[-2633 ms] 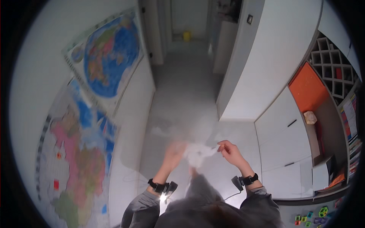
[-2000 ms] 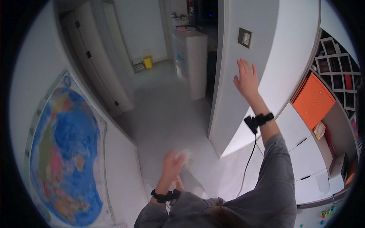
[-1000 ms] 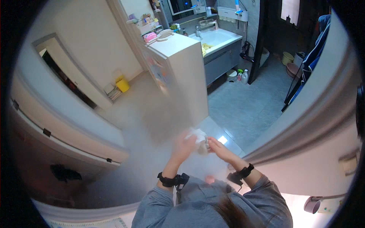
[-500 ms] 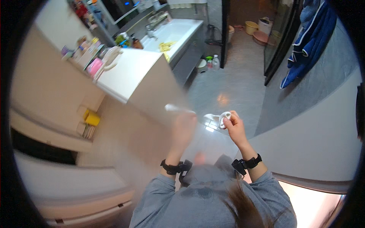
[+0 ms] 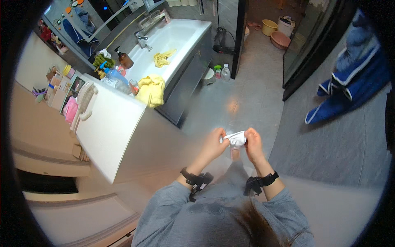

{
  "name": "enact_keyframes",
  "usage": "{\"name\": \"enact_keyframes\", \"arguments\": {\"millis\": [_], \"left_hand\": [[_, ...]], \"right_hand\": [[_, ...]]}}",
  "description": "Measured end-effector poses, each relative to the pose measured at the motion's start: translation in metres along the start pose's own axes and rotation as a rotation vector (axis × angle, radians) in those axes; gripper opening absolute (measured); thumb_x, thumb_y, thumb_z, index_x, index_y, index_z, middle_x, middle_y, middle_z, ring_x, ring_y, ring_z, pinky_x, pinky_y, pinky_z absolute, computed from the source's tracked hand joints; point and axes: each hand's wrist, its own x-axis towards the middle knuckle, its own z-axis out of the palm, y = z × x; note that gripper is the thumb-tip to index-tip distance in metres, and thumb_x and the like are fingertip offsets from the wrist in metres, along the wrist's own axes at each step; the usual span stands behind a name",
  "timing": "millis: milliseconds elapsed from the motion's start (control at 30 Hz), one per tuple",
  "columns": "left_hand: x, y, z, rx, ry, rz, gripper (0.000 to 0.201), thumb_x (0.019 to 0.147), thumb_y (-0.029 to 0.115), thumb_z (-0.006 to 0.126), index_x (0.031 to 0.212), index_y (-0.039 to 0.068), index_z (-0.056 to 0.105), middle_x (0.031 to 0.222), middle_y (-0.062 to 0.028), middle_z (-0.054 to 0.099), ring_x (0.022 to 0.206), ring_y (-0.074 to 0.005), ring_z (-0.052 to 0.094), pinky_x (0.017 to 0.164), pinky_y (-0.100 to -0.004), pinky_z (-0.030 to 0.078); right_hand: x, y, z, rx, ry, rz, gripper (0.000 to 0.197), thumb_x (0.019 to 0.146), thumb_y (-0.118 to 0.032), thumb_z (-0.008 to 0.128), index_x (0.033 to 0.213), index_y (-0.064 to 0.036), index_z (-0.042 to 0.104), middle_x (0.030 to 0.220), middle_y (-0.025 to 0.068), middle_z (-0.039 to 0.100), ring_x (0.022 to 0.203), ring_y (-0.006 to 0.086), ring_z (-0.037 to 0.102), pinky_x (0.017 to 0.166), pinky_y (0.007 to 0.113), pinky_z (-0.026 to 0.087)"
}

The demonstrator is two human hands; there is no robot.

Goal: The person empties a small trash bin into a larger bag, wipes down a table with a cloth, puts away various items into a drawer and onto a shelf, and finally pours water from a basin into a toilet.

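Observation:
A small white cloth (image 5: 236, 139), sock-like in size, is stretched between my two hands in front of my body. My left hand (image 5: 214, 144) pinches its left end between thumb and fingers. At its right end, the thumb and curled fingers of my right hand (image 5: 253, 144) grip the fabric. The middle of the cloth is bunched and folded, so its exact shape is hard to make out. Both hands are above the grey floor, with one foot (image 5: 235, 154) visible just below the cloth.
To the left stands a white-topped cabinet (image 5: 109, 127). Beyond it, a white sink (image 5: 185, 35) holds a yellow cloth (image 5: 163, 58); another yellow cloth (image 5: 151, 90) drapes near the cabinet. Bottles (image 5: 225, 72) stand on the floor by a doorway. A blue towel (image 5: 349, 90) hangs at right.
My hands have come together, the left moving right to the white cloth; earlier each held white fabric apart. The view has shifted forward toward the sink and doorway.

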Motion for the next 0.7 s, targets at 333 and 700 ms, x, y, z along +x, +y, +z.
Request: {"name": "enact_keyframes", "arguments": {"millis": [333, 700], "left_hand": [[0.176, -0.015, 0.042, -0.521, -0.044, -0.178, 0.012, 0.082, 0.006, 0.052, 0.088, 0.005, 0.042, 0.074, -0.0056, 0.049, 0.065, -0.0103, 0.05, 0.056, -0.0247, 0.04], [0.301, -0.086, -0.022, 0.247, 0.396, -0.404, 0.027, 0.071, 0.002, 0.056, 0.097, 0.01, 0.058, 0.093, -0.0149, 0.058, 0.093, -0.0338, 0.055, 0.073, -0.0414, 0.045]], "right_hand": [[0.232, -0.046, -0.039, -0.919, -0.048, -0.084, 0.023, 0.079, -0.003, 0.059, 0.101, -0.0038, 0.051, 0.08, 0.0032, 0.061, 0.073, 0.0124, 0.057, 0.063, 0.027, 0.046], [0.372, -0.056, 0.039, -0.605, -0.588, -0.066, 0.02, 0.069, -0.001, 0.059, 0.073, -0.0074, 0.041, 0.067, -0.0051, 0.041, 0.062, 0.0052, 0.038, 0.055, 0.021, 0.033]]}}
